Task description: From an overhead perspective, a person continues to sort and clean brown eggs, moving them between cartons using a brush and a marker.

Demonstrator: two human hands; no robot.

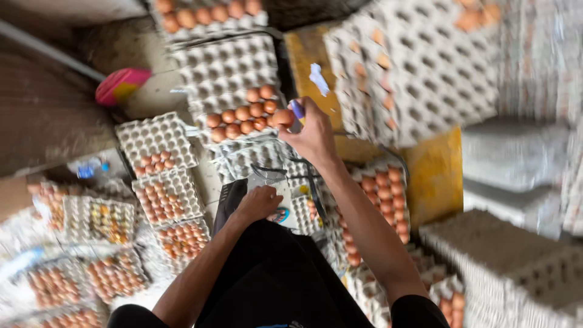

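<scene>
Up near frame centre, right hand (313,136) pinches an egg (283,117) over the half-filled tray (225,73); many cups stay empty. Left hand (260,203) rests loose, empty, on the knee.

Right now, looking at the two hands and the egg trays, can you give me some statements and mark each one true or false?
1. The right hand holds a brown egg at the partly filled tray. True.
2. The left hand is lifting a tray. False: it rests on the person's dark-clothed knee and holds nothing.
3. The partly filled tray has eggs only in its near rows. True.
4. All trays on the left are empty. False: several small trays there hold brown eggs.
5. A pink and yellow object lies to the left of the partly filled tray. True.
</scene>
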